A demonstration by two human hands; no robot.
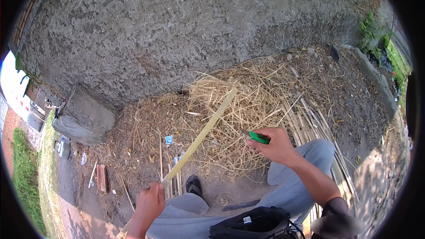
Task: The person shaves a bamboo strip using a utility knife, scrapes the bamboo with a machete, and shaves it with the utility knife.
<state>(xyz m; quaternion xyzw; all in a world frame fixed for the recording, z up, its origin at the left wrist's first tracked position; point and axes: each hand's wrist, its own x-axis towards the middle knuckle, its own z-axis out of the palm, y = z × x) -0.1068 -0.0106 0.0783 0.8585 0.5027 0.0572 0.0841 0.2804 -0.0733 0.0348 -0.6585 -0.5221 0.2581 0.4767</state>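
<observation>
A long pale bamboo strip (201, 137) slants up and away from my left hand (149, 202), whose fingers are closed round its lower part. The strip's far end rises over a heap of curly bamboo shavings (241, 106). In my right hand (278, 145) is a green-handled cutter knife (260, 137), gripped with its short dark blade pointing left toward the strip. A gap separates blade and strip. My legs in grey trousers (190, 225) are bent beneath my arms.
Split bamboo strips (310, 121) lie beside my right knee. A black bag (252, 225) rests at my lap. At left stand a concrete block (86, 115) and a red brick (102, 178). A small blue packet (169, 140) lies on the dirt. A rough wall (195, 26) rises behind.
</observation>
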